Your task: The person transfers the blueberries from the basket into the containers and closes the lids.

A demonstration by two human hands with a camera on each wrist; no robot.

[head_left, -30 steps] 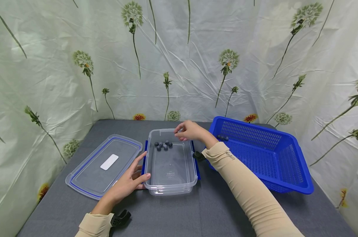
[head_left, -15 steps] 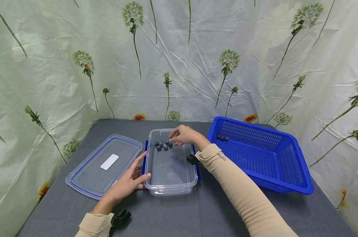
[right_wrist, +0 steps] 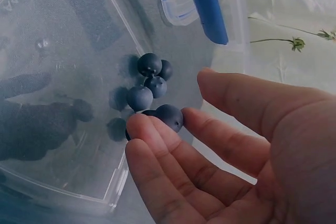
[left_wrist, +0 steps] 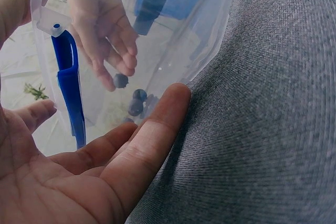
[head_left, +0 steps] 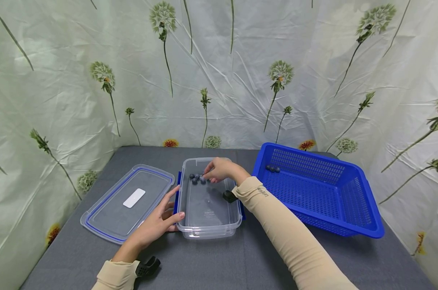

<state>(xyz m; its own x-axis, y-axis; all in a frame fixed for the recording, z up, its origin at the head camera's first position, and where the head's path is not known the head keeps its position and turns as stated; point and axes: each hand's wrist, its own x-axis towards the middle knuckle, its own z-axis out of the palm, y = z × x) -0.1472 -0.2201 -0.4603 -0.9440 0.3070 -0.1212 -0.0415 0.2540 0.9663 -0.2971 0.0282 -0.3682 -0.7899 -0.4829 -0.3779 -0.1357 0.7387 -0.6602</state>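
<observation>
A clear plastic food container with blue side clips stands on the table, several blueberries lying at its far left. My left hand holds its left side, thumb over the rim and the other fingers along the outer wall, beside a blue clip. Inside the container, my right hand reaches down over the berries. At its fingertips is a blueberry, close to the others; the left wrist view shows this blueberry through the clear wall.
The container's lid, with a blue seal and white label, lies on the table to the left. A blue plastic basket stands at the right, with a few blueberries in its far left corner. A floral curtain hangs behind.
My right hand has moved left and down into the container, from above its far right rim to the blueberries. My left hand and the container have stayed in place.
</observation>
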